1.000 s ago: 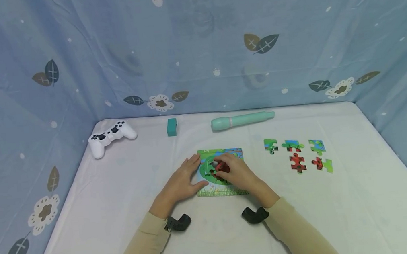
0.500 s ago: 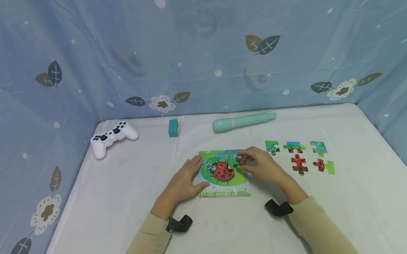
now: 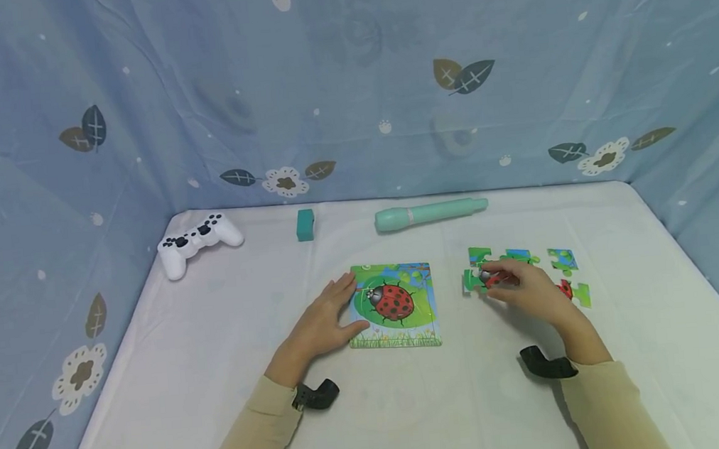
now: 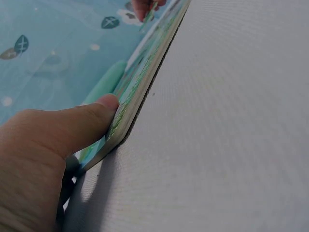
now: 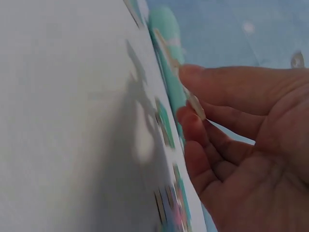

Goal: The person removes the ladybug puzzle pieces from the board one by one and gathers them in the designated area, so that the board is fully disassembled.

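Observation:
A square ladybug puzzle board [image 3: 409,320] lies on the white table. My left hand [image 3: 320,324] rests at its left side, fingers extended along the edge and thumb on the board's surface. In the left wrist view the thumb [image 4: 87,121] presses on the board near its corner. My right hand [image 3: 529,292] pinches a puzzle piece [image 3: 472,282], green with part of the ladybug, between thumb and fingers. The right wrist view shows that puzzle piece [image 5: 166,46] edge-on, held above the table. Below and behind this hand lie loose pieces, partly hidden by it.
Loose puzzle pieces [image 3: 563,259] lie on the right side of the table; one green-and-red piece [image 3: 582,295] is beside the right hand. Along the back are a white game controller [image 3: 200,242], a small teal block [image 3: 305,226] and a mint-green microphone-shaped stick [image 3: 429,213].
My right hand has moved right with the puzzle piece, from over the board to beside the loose pieces, uncovering the ladybug picture. The left hand has stayed at the board.

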`<act>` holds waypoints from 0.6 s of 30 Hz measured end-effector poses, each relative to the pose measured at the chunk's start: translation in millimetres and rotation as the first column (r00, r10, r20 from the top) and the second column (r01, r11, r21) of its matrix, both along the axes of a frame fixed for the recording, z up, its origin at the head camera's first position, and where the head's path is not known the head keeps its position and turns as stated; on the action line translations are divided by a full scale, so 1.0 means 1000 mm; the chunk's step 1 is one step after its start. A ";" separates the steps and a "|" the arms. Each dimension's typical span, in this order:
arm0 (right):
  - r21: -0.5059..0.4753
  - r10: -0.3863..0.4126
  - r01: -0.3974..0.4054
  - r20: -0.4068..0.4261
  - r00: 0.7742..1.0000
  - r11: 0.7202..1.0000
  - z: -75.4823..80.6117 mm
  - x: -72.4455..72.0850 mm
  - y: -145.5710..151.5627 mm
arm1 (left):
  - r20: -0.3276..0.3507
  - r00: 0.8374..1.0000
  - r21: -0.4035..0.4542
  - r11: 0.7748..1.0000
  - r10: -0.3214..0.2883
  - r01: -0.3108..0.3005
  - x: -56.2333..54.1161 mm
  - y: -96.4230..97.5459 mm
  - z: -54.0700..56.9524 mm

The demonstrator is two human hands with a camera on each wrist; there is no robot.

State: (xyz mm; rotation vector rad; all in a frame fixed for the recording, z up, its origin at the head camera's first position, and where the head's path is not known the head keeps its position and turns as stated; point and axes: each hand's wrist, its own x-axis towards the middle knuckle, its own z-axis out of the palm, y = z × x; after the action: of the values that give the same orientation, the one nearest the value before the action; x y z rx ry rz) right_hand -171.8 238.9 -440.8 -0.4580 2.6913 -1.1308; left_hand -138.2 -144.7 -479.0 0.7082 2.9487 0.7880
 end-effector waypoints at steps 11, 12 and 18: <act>0.019 0.026 -0.026 0.040 0.999 0.999 -0.005 -0.001 0.016 | 0.008 1.000 0.016 1.000 0.005 -0.005 0.001 0.000 0.001; 0.030 0.033 -0.033 0.023 0.999 0.999 -0.006 -0.001 0.016 | 0.001 1.000 0.023 1.000 0.003 -0.003 0.000 0.000 0.001; 0.076 0.067 -0.063 -0.048 0.997 0.995 -0.010 -0.002 0.016 | -0.046 0.999 0.038 0.999 -0.010 0.011 0.000 0.000 -0.001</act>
State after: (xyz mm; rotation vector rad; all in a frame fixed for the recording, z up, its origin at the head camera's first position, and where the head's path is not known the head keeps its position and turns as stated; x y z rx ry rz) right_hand -174.0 254.8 -450.9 -0.5644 2.7291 -1.0109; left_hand -138.1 -144.6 -479.5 0.7535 2.9750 0.8411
